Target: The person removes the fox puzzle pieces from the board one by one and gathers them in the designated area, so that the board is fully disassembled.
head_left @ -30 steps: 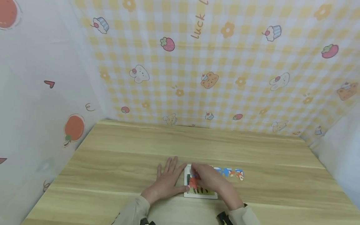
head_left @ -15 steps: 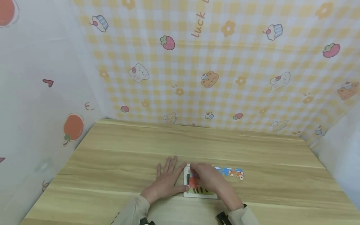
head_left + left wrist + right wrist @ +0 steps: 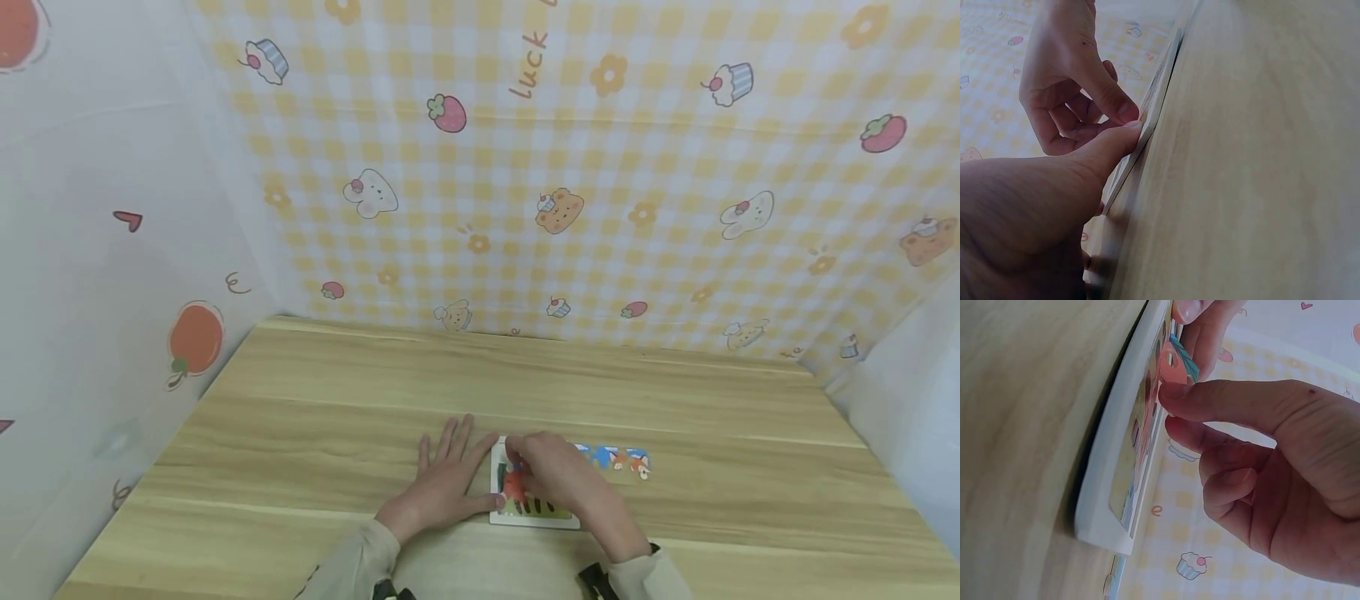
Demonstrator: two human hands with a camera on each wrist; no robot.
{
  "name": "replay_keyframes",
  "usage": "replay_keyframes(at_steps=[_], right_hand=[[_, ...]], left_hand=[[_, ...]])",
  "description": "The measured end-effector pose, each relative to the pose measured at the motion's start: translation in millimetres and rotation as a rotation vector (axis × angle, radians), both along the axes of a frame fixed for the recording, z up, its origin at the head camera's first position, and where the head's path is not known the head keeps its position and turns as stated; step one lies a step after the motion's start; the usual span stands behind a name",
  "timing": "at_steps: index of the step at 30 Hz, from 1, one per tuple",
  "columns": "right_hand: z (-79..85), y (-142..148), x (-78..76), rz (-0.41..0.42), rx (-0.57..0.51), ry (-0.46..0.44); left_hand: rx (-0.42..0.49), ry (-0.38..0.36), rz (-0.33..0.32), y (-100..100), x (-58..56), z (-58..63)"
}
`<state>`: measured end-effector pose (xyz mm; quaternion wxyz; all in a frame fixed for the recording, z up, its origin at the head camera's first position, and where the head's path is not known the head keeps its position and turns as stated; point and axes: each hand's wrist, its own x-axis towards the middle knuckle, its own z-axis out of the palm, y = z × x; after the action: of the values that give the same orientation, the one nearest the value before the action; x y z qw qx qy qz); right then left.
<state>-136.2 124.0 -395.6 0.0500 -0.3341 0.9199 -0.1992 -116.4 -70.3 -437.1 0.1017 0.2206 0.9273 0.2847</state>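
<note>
A white-framed jigsaw board (image 3: 536,524) lies near the front of the table, its picture showing a red animal on green. My right hand (image 3: 558,471) bends over it, thumb and forefinger pinching a red-and-teal puzzle piece (image 3: 1174,365) that stands tilted up from the picture in the right wrist view. My left hand (image 3: 438,487) lies on the tabletop left of the board with its fingers spread and straight. Its thumb (image 3: 1116,140) presses on the board's near left edge. Part of the board is hidden beneath the right hand.
Right of the board, several loose puzzle pieces (image 3: 636,461) with blue and fox prints lie in a row, partly behind the right hand. The wooden table (image 3: 360,375) ends at a yellow checked cloth wall (image 3: 480,167), with a white cloth (image 3: 112,292) on the left.
Both hands keep nearly the same place. The right fingertips shift very slightly to the left over the board, and the head view tilts a little.
</note>
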Motion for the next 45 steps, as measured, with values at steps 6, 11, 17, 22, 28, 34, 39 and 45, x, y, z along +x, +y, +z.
replay_keyframes(at_steps=[6,11,17,22,28,34,39,45], right_hand=[[3.1,0.7,0.6,0.017,-0.022,-0.007],[4.4,1.5,0.1,0.017,-0.025,-0.018],[4.2,4.1,-1.3,0.012,-0.033,-0.047],[4.1,8.4,-3.3,0.017,-0.048,-0.069],[9.2,18.7,-6.1,-0.026,-0.037,-0.067],[17.2,37.3,-10.2,-0.073,-0.044,-0.078],[20.4,55.3,-15.5,-0.14,-0.082,-0.072],[24.9,76.7,-17.6,-0.178,-0.113,-0.074]], left_hand=[[0.005,0.002,0.002,0.1,0.4,0.9],[0.009,0.0,0.002,0.3,0.4,0.5],[0.027,-0.008,0.003,1.6,1.1,1.3],[0.022,-0.008,0.005,2.3,1.2,1.0],[0.017,0.004,0.008,3.4,1.4,0.4],[0.016,0.005,0.012,3.7,1.8,-1.0],[0.02,0.005,0.012,3.2,1.2,-1.7],[0.007,0.011,0.02,2.2,0.7,-0.2]])
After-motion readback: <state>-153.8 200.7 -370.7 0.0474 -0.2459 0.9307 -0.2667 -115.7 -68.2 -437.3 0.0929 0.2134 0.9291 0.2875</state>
